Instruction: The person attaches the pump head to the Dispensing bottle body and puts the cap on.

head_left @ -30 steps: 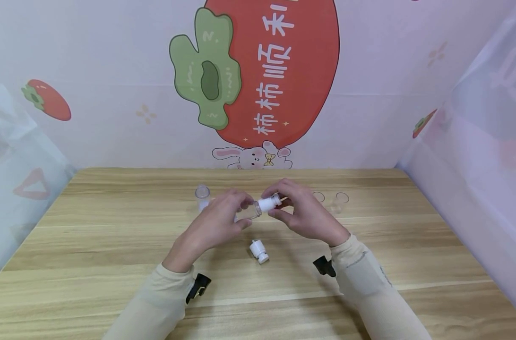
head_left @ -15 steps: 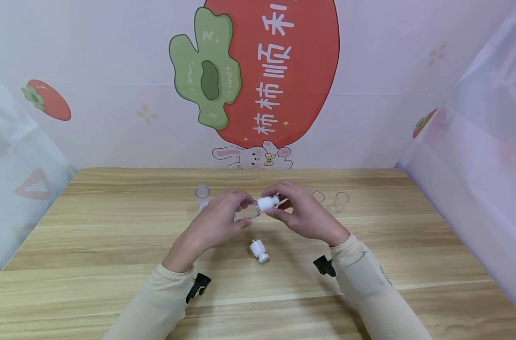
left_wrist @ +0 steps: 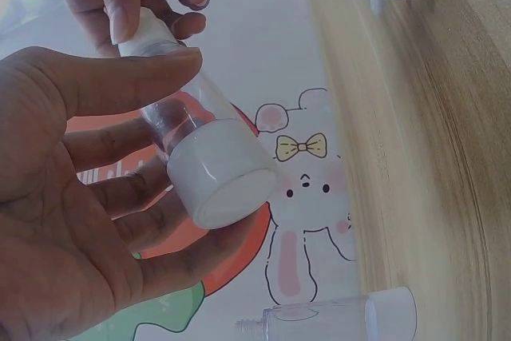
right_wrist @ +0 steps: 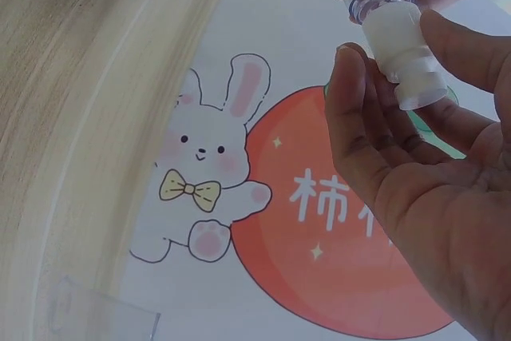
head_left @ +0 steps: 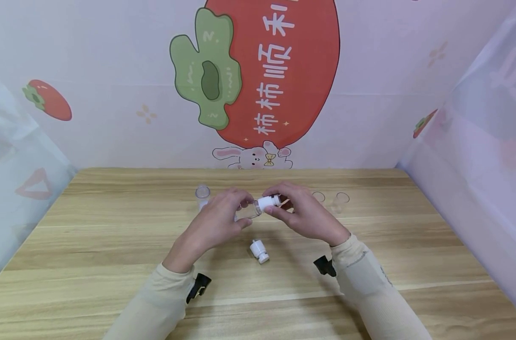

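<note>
My left hand (head_left: pixel 217 215) holds a clear bottle with a white base (left_wrist: pixel 223 173), tilted above the table. My right hand (head_left: pixel 300 210) pinches a white pump top (right_wrist: pixel 397 37) between thumb and fingers, and the top sits against the bottle's neck. Whether its thread is engaged cannot be made out. A second white pump top (head_left: pixel 259 251) lies loose on the table below the hands. Behind my left hand stands another clear bottle (head_left: pixel 202 192) with no top on it, its white base partly hidden by the hand.
Two clear caps (head_left: pixel 342 200) lie on the wooden table (head_left: pixel 113 264) behind the right hand. A printed cloth (head_left: pixel 126 61) hangs along the table's back edge. Black straps or mounts (head_left: pixel 198 287) are on both sleeves.
The right thumb has shifted left along the pump top, and the top's nozzle end has turned. The left hand and the bottle stay in place.
</note>
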Motion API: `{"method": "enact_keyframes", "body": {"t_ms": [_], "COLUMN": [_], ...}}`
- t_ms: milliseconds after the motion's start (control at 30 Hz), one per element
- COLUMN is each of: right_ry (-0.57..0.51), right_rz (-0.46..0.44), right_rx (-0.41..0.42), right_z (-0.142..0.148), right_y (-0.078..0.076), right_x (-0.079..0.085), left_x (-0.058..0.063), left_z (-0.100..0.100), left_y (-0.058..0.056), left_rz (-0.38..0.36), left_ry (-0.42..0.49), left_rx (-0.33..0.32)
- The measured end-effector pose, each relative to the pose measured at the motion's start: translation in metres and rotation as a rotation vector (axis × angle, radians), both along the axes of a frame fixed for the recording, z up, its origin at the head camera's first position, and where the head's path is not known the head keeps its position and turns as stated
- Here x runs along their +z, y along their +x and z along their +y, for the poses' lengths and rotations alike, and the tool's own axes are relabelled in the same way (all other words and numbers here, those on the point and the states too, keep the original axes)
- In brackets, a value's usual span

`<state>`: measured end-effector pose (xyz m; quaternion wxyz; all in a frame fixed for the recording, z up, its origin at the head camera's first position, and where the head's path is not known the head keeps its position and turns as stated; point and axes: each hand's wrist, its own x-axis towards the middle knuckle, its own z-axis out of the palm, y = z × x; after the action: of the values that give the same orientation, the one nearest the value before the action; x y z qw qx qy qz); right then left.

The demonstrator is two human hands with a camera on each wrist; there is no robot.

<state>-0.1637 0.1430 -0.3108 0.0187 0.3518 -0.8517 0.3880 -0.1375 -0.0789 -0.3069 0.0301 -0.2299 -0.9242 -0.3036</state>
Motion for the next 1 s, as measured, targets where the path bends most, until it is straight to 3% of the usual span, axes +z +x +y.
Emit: {"method": "enact_keyframes", "body": {"t_ms": [1000], "right_ry": [0.052], "right_rz": [-0.091], "right_rx": [-0.147], "right_z": [-0.0039], "right_y": [0.0022], "right_x": [0.0015], "left_x": [0.0020], "left_z": [0.0014], "left_y": [0.0015], "left_rz": [0.022], "left_ry": [0.022], "left_rx": [0.006]}}
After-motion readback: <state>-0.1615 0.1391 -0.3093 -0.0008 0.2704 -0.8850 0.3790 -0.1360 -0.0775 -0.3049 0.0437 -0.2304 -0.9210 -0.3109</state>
